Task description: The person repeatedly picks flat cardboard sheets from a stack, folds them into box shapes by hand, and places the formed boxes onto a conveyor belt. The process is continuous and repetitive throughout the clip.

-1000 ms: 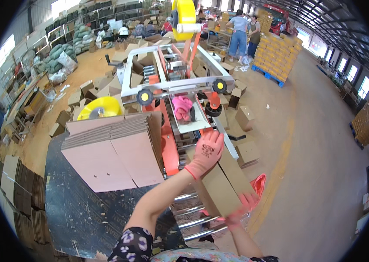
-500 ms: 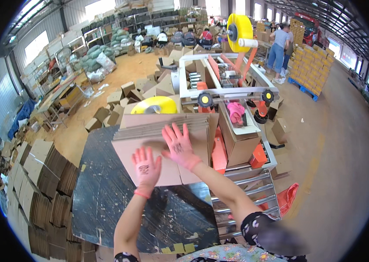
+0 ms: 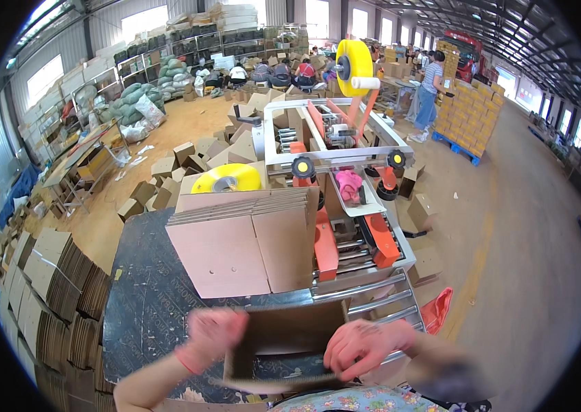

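Note:
An opened-out cardboard box (image 3: 297,331) stands close in front of me at the table's near edge, with the dark table top showing through it. My right hand (image 3: 367,347), in a pink glove, has its fingers curled over the box's right side. My left hand (image 3: 215,334), also gloved in pink, is at the box's left upper corner; motion smears it, so its fingers are unclear. Beyond the box, a stack of flat folded cartons (image 3: 225,247) stands on edge on the dark table (image 3: 146,295). Neither hand touches that stack.
Behind the stack lies a yellow tape roll (image 3: 227,178). A carton-sealing machine (image 3: 335,161) with a raised yellow tape roll (image 3: 355,67) stands ahead right, its roller conveyor (image 3: 380,302) reaching toward me. Bundled flat cartons (image 3: 63,295) are piled at left. People work farther back.
Both hands have left the carton stack and come toward me. An opened box is now between them. The box that stood in the sealing machine is gone from view there.

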`<state>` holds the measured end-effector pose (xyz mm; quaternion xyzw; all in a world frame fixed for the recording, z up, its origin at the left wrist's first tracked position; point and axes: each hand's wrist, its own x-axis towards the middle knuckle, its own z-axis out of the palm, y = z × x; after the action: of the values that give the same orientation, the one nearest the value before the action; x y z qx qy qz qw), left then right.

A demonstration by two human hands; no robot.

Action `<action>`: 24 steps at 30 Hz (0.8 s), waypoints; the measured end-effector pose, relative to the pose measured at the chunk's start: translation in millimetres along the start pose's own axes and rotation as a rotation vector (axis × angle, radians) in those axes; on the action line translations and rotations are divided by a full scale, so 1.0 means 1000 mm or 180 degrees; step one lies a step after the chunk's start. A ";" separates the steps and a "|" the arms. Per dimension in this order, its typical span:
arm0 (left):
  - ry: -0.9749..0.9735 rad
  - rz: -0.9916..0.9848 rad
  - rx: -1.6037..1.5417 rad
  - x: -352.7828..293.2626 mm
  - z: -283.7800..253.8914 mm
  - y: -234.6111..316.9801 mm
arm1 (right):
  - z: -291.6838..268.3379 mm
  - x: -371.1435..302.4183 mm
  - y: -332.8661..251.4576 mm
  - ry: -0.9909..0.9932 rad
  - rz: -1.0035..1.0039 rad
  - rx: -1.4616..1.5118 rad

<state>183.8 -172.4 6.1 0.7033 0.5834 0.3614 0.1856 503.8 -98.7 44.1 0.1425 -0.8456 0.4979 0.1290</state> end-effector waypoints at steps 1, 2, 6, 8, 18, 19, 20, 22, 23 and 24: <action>-0.0766 0.0852 0.2102 -0.014 0.022 0.011 | 0.010 0.011 0.005 -0.0295 -0.0002 -0.0004; -0.0979 0.1136 0.2367 -0.028 0.044 0.015 | 0.025 0.024 0.013 -0.0956 0.0527 0.0379; -0.1059 0.1479 0.1710 -0.027 0.028 0.030 | 0.090 0.023 0.070 -0.0233 0.1360 -0.0295; -0.2216 0.0560 0.0441 -0.059 -0.013 0.046 | 0.092 0.021 0.062 0.0181 0.0878 -0.0393; 0.0797 0.1211 0.1605 -0.030 0.037 0.016 | 0.087 -0.069 -0.011 0.1733 0.1780 -0.2912; 0.0958 0.0803 0.1238 -0.020 0.045 0.022 | 0.116 -0.090 -0.001 0.1715 0.1780 -0.2356; 0.0100 -0.0370 0.0247 -0.003 0.052 0.022 | 0.129 -0.107 0.006 0.2116 0.1797 -0.2233; -0.1353 -0.1578 -0.1030 0.063 0.081 0.045 | 0.130 -0.129 0.011 0.3124 0.1668 -0.2291; -0.1929 -0.1656 -0.1212 0.098 0.093 0.069 | 0.137 -0.137 0.013 0.3667 0.1594 -0.2262; -0.1951 -0.1260 -0.1408 0.118 0.115 0.081 | 0.142 -0.154 0.016 0.4044 0.1578 -0.2506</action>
<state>329.6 -61.5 19.1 0.5959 0.5334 0.2095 0.5626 629.8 -198.8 -91.4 -0.4184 -0.7312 0.1622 0.5139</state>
